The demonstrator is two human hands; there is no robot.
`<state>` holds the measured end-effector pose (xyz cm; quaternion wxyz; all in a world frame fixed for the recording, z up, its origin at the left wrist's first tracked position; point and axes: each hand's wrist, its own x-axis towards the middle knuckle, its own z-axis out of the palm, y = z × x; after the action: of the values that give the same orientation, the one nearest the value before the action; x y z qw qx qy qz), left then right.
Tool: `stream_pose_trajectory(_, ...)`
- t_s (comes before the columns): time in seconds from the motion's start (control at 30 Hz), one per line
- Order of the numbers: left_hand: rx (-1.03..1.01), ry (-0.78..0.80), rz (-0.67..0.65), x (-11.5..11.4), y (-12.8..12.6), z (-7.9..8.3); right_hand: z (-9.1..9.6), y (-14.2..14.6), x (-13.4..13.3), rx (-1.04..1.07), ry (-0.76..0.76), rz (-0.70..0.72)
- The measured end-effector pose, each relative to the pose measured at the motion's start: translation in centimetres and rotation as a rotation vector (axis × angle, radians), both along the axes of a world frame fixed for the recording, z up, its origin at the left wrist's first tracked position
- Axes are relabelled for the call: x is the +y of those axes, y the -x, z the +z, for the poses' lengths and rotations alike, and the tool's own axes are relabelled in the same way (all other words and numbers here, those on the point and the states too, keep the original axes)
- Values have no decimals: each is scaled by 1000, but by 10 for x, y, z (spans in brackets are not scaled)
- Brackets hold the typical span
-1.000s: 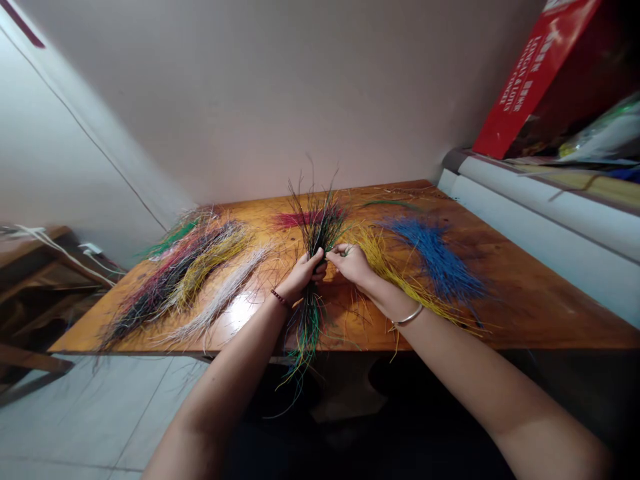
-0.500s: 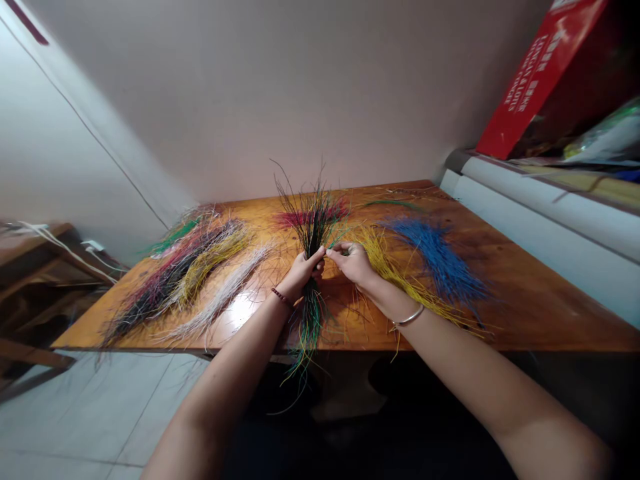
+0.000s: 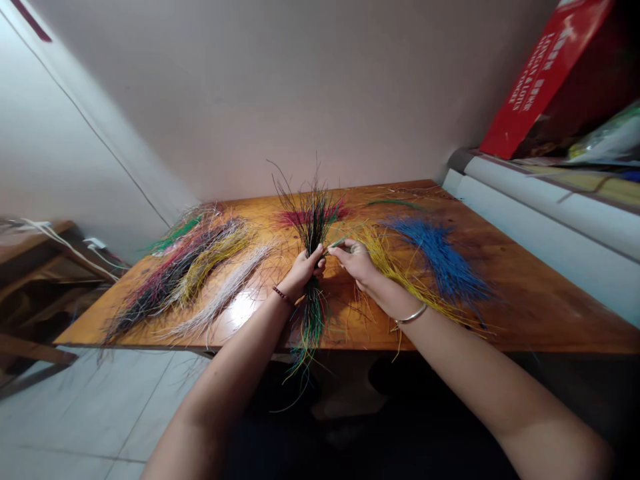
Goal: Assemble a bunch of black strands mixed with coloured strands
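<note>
My left hand (image 3: pixel 303 272) is closed around a mixed bundle of thin strands (image 3: pixel 311 220), mostly black and green, which fans upward above the fist and hangs down past the table's front edge. My right hand (image 3: pixel 356 260) sits just to its right, fingers pinched on a single green strand (image 3: pixel 338 242) at the bundle's side. Both hands hover over the middle of a wooden table (image 3: pixel 520 293).
Sorted strand piles lie on the table: yellow (image 3: pixel 395 270) and blue (image 3: pixel 440 257) to the right, red (image 3: pixel 295 217) behind, white (image 3: pixel 225 293), yellow-green (image 3: pixel 207 261) and dark mixed (image 3: pixel 155 290) to the left. A white ledge (image 3: pixel 545 207) with a red box (image 3: pixel 540 73) borders the right.
The bundle has tilted slightly left and more upright in my left hand. My right hand has shifted up a little and now pinches one green strand.
</note>
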<state>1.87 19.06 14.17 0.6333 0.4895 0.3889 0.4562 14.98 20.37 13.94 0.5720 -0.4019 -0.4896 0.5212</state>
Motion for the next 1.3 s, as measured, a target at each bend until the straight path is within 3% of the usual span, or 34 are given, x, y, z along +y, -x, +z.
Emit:
stream_pose_trajectory(0.13,-7,-10,12,1,0,-1,5,-1,-1,60,23,43)
stream_pose_trajectory(0.43,-17,5,19,1,0,-1,7,-3,-7,74,-97,85)
stream_pose_trajectory(0.7,-75,-2,-3,-2,1,2,9,0,-10,122,-73,159)
stream_pose_trajectory(0.87,-123,6,-5,-4,2,4,3,2,-8,32,-158,98)
stream_pose_trajectory(1.3,-184,0,10,-3,4,3,3,2,-10,2,-157,6)
